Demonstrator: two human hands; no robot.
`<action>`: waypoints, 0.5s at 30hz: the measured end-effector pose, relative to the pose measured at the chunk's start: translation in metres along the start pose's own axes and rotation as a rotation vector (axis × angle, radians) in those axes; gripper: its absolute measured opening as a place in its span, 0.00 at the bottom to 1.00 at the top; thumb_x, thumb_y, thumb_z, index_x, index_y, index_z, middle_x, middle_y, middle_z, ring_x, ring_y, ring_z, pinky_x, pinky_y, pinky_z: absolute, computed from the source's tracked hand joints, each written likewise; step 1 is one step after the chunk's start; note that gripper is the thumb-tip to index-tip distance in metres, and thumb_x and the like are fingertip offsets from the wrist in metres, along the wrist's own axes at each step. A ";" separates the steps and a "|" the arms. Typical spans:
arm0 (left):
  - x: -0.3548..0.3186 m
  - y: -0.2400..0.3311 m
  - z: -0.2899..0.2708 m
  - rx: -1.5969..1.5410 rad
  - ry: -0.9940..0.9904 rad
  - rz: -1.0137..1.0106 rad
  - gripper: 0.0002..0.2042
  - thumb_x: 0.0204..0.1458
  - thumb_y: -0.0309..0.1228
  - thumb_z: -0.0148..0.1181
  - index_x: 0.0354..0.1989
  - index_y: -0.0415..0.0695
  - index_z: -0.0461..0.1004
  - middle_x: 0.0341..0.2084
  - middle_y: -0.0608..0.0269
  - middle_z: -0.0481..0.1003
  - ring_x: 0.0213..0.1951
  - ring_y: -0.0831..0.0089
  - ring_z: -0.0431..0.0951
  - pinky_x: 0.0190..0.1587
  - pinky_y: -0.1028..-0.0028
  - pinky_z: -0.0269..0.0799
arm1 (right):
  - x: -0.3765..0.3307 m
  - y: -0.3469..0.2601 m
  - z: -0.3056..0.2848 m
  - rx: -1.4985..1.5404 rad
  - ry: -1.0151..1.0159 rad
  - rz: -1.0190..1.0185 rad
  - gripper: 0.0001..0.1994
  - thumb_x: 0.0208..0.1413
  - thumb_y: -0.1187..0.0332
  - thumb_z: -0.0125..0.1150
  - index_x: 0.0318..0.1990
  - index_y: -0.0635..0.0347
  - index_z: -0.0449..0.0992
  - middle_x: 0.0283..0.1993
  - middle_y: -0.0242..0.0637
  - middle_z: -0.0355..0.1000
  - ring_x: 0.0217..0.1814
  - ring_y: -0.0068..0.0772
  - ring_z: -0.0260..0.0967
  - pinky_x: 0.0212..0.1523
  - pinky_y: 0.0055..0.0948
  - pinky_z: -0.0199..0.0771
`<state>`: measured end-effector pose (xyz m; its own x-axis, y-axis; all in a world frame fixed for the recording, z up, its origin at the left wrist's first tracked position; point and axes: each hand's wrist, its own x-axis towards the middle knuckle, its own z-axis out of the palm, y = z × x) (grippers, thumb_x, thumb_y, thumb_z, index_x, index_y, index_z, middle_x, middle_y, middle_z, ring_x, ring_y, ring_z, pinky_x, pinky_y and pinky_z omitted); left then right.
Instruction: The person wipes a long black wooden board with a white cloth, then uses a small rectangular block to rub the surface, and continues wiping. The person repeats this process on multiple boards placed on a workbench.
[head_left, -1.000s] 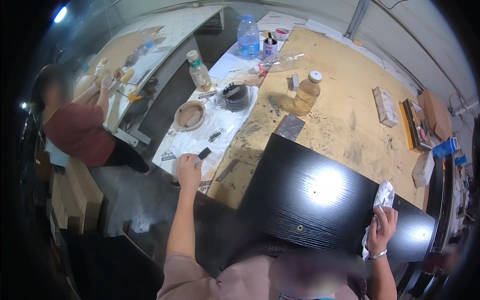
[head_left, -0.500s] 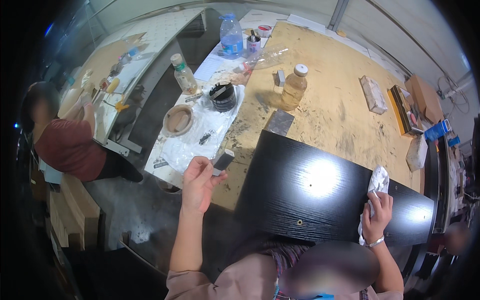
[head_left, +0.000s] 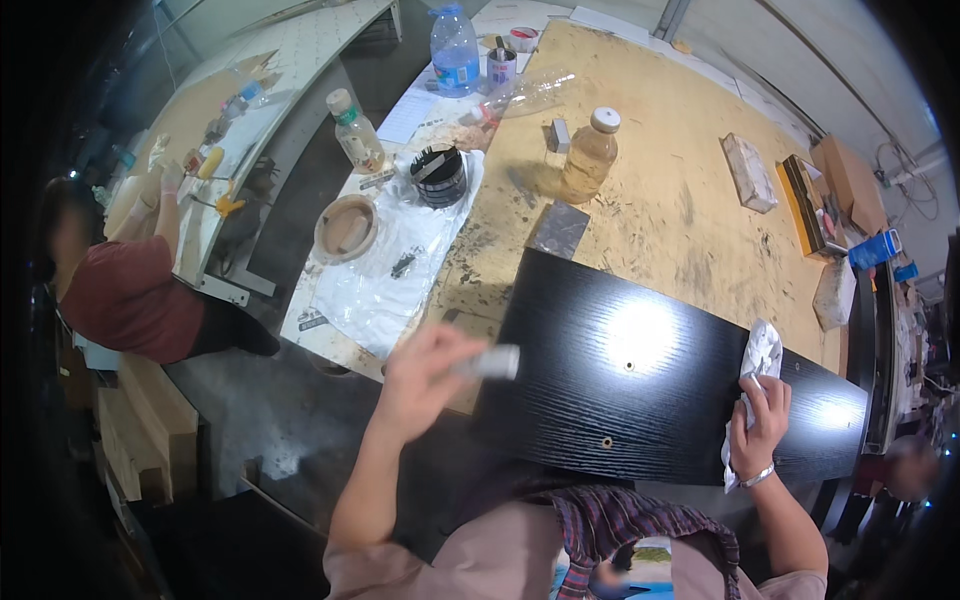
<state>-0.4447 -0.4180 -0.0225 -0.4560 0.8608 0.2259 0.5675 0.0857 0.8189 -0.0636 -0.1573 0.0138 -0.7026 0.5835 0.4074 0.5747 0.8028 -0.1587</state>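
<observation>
A glossy black board (head_left: 640,400) lies across the near end of the wooden workbench (head_left: 690,215). My left hand (head_left: 425,375) is raised over the board's left end and grips a small light grey block (head_left: 492,362), blurred by motion. My right hand (head_left: 760,415) rests on the board's right part with a crumpled white cloth (head_left: 757,358) held under its fingers.
A white sheet (head_left: 380,285) left of the board carries a brown bowl (head_left: 346,229), a black tub (head_left: 438,175) and small tools. Bottles (head_left: 590,152) stand further back. Boxes (head_left: 748,172) line the right side. Another person in red (head_left: 125,290) works at the left bench.
My left hand picked the small block off the white sheet and carried it right, up to the black board's left end. My right hand and its cloth stayed put.
</observation>
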 end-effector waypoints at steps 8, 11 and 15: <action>0.104 -0.036 0.019 -0.241 0.131 0.004 0.20 0.46 0.18 0.68 0.51 0.42 0.84 0.38 0.60 0.77 0.44 0.67 0.78 0.48 0.71 0.73 | 0.008 -0.004 0.000 0.011 -0.002 -0.011 0.17 0.45 0.79 0.60 0.46 0.61 0.79 0.44 0.47 0.70 0.46 0.53 0.67 0.48 0.46 0.70; 0.057 -0.018 0.001 -0.221 -0.047 -0.001 0.21 0.44 0.17 0.69 0.51 0.41 0.84 0.38 0.62 0.78 0.42 0.68 0.78 0.49 0.72 0.72 | -0.001 -0.003 0.000 0.009 0.004 0.034 0.17 0.44 0.80 0.61 0.45 0.61 0.79 0.44 0.47 0.70 0.46 0.53 0.67 0.47 0.45 0.70; 0.076 -0.028 0.010 -0.195 0.004 0.041 0.20 0.44 0.18 0.69 0.50 0.40 0.84 0.38 0.60 0.77 0.42 0.68 0.78 0.49 0.72 0.73 | 0.002 -0.003 0.002 0.013 0.004 0.019 0.17 0.44 0.80 0.61 0.45 0.61 0.79 0.44 0.47 0.70 0.46 0.53 0.68 0.47 0.45 0.70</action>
<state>-0.4879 -0.3501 -0.0338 -0.4384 0.8593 0.2633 0.4425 -0.0485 0.8954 -0.0677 -0.1580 0.0136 -0.6903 0.5979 0.4075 0.5820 0.7934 -0.1782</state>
